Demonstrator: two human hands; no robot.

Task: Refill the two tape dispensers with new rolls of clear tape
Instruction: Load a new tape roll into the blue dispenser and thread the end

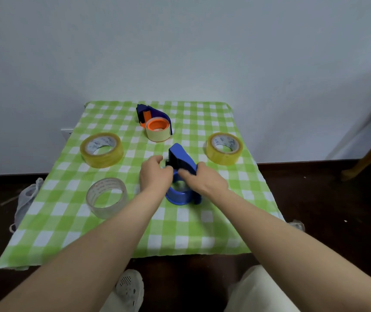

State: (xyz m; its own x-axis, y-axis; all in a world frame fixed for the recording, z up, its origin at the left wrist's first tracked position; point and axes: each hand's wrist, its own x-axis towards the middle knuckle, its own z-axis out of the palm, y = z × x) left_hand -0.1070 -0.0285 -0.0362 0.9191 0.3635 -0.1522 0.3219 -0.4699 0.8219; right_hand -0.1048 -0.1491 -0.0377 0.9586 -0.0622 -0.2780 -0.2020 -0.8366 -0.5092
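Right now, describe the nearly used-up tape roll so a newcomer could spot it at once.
Start at the green-and-white checked tablecloth and go to its near left part, left of the hands on the blue dispenser. The nearly empty roll lies flat there, in front of the left full roll. Unlike the two thick yellowish rolls, it is a thin, see-through ring.

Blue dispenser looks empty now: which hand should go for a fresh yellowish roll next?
Probably the left hand. It only touches the blue dispenser at its front, while the right hand lies over the body, steadying it. The left yellowish roll lies on the cloth on the left hand's side, unobstructed.
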